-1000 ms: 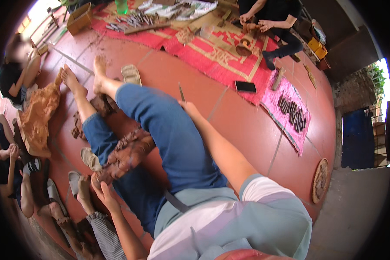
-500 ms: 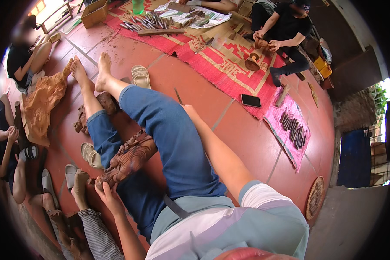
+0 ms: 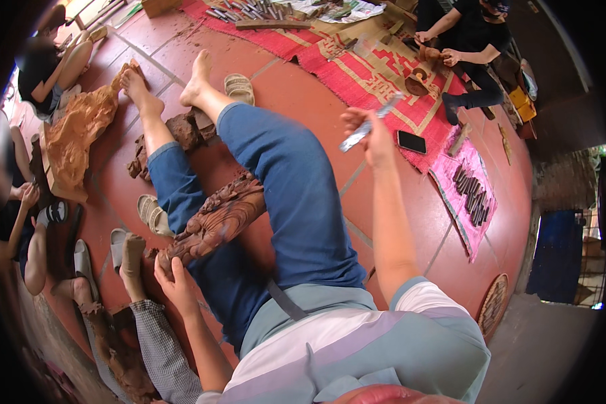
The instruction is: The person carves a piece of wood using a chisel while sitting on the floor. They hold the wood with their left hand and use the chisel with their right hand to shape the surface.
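Note:
A reddish-brown wood carving [image 3: 223,222], cut with flowing grooves and a knotted edge, lies across my lap between my legs. My left hand [image 3: 178,288] grips its near left end, thumb and fingers around the tip. Out to the right of my raised knee, my right hand [image 3: 378,141] is held above the floor. In its fingers is a long, flat silver carving chisel [image 3: 357,137], blurred by motion and well apart from the carving. My blue trousers hide part of the carving's underside.
Dark chisels [image 3: 473,195] lie on a pink cloth, near a phone [image 3: 411,141] on a red patterned mat [image 3: 310,57]. More metal tools [image 3: 252,12] lie farther off. Other people work at left and far right. A large rough wood piece [image 3: 81,145] and sandals [image 3: 238,89] are on the tiles.
My right hand has risen from beside my knee and swung outward to the right, bringing the silver chisel into view. My left hand stays on the carving's end. The view has shifted slightly.

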The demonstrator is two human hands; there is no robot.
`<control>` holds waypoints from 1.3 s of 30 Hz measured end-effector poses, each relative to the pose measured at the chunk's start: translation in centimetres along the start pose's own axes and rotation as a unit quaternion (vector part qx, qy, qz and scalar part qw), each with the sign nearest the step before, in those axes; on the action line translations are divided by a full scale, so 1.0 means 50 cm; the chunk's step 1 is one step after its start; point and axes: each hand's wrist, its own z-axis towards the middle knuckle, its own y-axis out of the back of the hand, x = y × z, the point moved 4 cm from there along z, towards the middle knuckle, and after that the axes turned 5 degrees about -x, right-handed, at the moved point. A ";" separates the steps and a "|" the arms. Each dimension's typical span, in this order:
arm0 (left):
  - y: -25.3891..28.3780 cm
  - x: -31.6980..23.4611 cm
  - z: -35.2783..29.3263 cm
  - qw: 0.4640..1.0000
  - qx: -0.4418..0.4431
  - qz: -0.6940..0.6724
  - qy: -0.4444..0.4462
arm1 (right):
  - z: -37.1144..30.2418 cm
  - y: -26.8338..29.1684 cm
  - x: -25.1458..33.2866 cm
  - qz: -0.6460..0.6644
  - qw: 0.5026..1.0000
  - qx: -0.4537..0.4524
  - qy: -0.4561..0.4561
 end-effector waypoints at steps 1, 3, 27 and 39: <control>-0.005 -0.026 -0.011 0.993 -0.051 0.071 -0.076 | -0.015 0.001 0.042 0.070 0.997 -0.005 0.022; -0.033 -0.124 -0.038 0.900 -0.069 0.317 -0.289 | -0.066 0.001 0.110 0.080 0.996 -0.008 0.046; -0.215 -0.089 -0.189 0.945 0.325 0.022 -0.017 | -0.358 -0.324 -0.096 0.006 0.976 0.213 -0.044; -0.256 -0.077 -0.169 0.957 0.285 0.046 -0.023 | -0.363 -0.365 -0.090 -0.018 0.965 0.238 -0.108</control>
